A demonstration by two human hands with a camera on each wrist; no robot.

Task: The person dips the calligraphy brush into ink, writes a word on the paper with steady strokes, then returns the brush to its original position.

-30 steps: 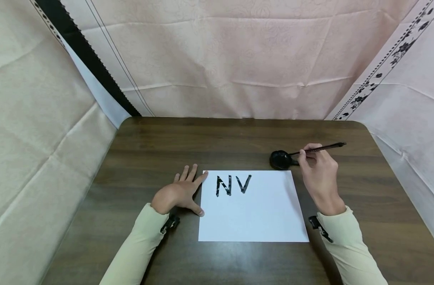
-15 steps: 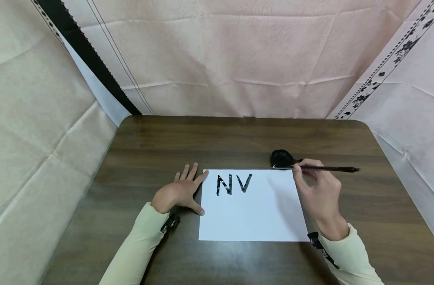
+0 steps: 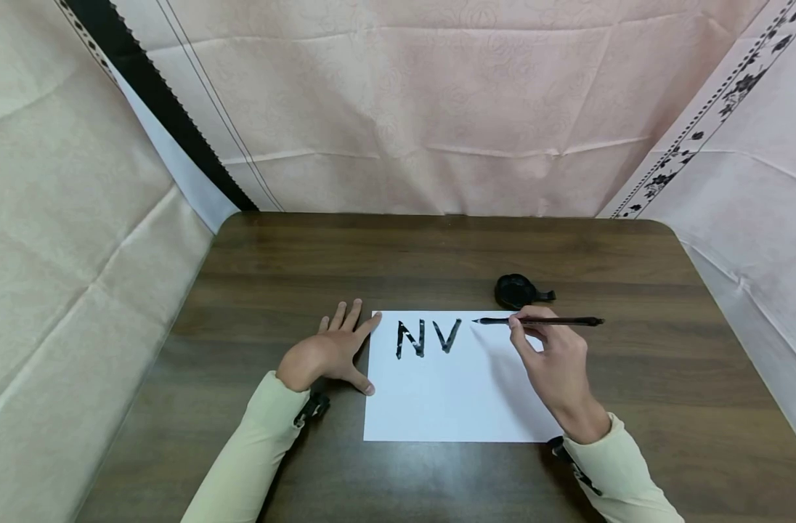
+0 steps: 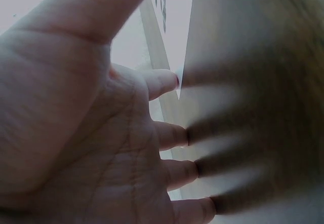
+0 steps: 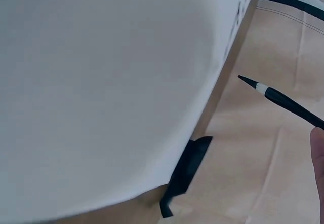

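Note:
Spread flat, my left hand rests at the left edge of a white sheet of paper, its thumb and index fingertip on the sheet. My right hand pinches a dark writing brush above the paper's upper right part. The brush points left, its tip just right of a black painted "V"; an "N" stands left of that. In the right wrist view the brush tip is black above a white band, and appears raised off the paper. Beyond the paper's top edge sits a black ink dish with a short handle.
A brown wooden table with rounded far corners bears everything. Pale cloth hangs behind it and along both sides. Each wrist wears a small black camera, such as the left camera.
My right hand has brought the brush from the ink dish leftward and toward me, over the paper beside the "V". My left hand has stayed in place.

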